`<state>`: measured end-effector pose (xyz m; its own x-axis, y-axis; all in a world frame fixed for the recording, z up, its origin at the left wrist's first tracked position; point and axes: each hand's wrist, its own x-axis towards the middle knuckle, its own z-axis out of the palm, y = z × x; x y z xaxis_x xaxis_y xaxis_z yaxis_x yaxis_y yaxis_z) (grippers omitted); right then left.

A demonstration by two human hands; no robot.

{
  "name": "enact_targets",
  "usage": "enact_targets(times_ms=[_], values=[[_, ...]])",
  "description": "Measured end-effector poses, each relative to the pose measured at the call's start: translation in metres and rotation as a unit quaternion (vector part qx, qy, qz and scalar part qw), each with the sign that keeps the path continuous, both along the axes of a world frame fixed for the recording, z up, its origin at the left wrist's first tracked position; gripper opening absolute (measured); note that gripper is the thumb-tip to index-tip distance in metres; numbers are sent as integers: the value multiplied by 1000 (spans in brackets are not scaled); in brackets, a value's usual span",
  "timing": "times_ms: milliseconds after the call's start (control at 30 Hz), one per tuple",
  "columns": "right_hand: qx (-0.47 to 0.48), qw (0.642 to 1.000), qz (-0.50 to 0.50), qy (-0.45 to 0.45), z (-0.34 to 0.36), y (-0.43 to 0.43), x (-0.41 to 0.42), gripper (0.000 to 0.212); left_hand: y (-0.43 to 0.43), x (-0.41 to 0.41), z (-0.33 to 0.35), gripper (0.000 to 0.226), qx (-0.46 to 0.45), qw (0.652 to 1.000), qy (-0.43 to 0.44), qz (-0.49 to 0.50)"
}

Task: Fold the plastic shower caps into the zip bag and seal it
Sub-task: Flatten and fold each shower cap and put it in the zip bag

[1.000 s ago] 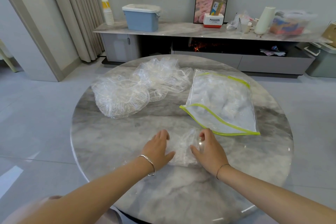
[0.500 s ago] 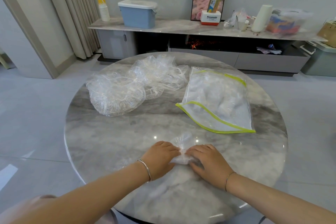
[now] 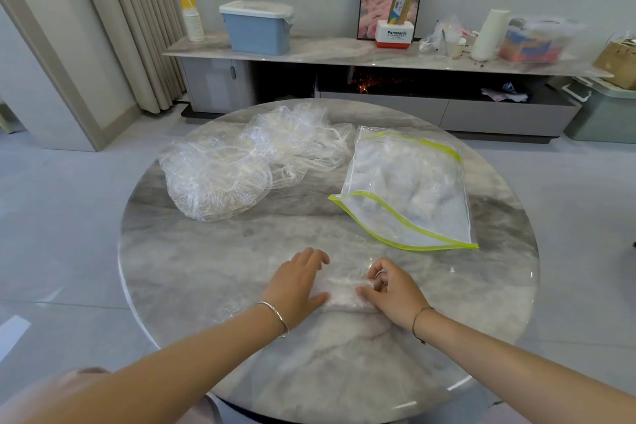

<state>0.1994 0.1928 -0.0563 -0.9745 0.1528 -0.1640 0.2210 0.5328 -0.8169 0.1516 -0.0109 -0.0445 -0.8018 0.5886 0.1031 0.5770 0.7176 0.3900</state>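
Observation:
A small folded clear shower cap (image 3: 340,293) lies on the round marble table (image 3: 206,268) between my hands. My left hand (image 3: 297,286) presses flat on its left end, fingers straight. My right hand (image 3: 392,289) has curled fingers and pinches the cap's right end. A heap of loose clear shower caps (image 3: 247,158) sits at the back left of the table. The clear zip bag (image 3: 409,189) with a yellow-green zip strip lies at the back right, its mouth open toward me, with several folded caps inside.
Behind the table runs a low marble-topped cabinet (image 3: 344,52) with a blue lidded box (image 3: 258,27), paper cups, a framed picture and other clutter. A curtain (image 3: 137,27) hangs at the left. Grey floor tiles surround the table.
My hands closed together over the cap, folding it smaller, then spread slightly apart. The left hand now lies flat on it while the right fingers have curled onto its right end.

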Motion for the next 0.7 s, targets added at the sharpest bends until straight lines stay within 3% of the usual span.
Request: enact_targets(times_ms=[100,233,333,500,633,700], values=[[13,1000,-4,-15,0,-1,-3,29,1,-2,-1,40,-35,982,120,-144],[19,999,10,-27,2,0,-7,29,-10,1,-9,50,-138,959,94,-230],[3,999,1,-39,5,3,-10,32,-14,3,-5,61,-183,956,72,-220],[4,997,37,-68,15,20,-12,27,-15,4,-7,63,-163,961,44,-220],[104,990,47,86,24,22,-7,28,-6,8,12,80,-143,977,40,-153],[144,973,118,138,27,16,-2,26,-4,6,16,86,-132,984,-18,-115]])
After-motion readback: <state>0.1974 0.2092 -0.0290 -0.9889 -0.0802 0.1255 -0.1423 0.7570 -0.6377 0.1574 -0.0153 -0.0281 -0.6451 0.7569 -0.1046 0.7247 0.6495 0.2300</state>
